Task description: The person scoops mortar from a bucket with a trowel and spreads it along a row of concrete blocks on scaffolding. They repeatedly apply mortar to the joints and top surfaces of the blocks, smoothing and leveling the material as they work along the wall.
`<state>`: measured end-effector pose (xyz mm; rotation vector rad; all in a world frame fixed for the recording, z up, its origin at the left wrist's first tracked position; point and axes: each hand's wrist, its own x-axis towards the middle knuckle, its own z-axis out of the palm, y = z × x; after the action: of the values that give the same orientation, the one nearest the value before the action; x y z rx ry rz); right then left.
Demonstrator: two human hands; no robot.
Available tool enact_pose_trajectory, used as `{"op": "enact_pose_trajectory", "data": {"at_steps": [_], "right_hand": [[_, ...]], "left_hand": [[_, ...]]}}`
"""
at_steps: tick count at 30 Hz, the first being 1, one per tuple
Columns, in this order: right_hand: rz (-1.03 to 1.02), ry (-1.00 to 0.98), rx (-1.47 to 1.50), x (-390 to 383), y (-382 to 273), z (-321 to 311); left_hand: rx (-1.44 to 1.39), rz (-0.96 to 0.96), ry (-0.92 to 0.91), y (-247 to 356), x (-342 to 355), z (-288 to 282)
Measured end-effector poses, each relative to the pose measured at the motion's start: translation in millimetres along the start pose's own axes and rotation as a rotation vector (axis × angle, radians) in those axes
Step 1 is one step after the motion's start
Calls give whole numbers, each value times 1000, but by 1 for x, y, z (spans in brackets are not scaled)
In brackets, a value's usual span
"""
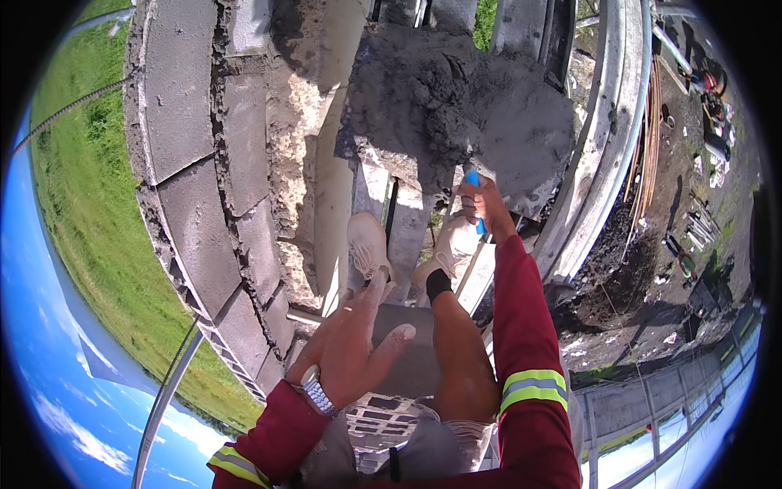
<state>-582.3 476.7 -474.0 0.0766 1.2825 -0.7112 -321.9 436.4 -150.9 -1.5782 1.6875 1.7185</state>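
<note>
My right hand (486, 204) is closed round the blue handle of a trowel (479, 226), at the near edge of a heap of wet grey mortar (456, 106). The trowel's blade is hard to make out against the mortar. The heap lies on a board or sheet whose edges are mostly covered. Lower and to the left, my left hand (358, 338) is open, thumb spread from the fingers, with nothing in it. It hangs above my left leg, near one pale shoe (368, 244), and a metal watch is on its wrist.
A wall of grey blocks (191, 122) with rough mortar joints curves along my left. Planks (407, 232) with gaps between them lie underfoot. A long pale beam (599, 155) bounds the right side, and the ground with rods and debris (684, 204) lies far below it.
</note>
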Motion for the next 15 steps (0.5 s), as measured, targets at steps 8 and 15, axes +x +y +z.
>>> {"op": "enact_pose_trajectory", "data": {"at_steps": [8,15], "right_hand": [[132,82,-231,-186,-82,18],[196,9,-517,-348,-151,155]], "left_hand": [[13,8,515,-33,-97,-5],[42,-479,353,-76,-238,37]]}}
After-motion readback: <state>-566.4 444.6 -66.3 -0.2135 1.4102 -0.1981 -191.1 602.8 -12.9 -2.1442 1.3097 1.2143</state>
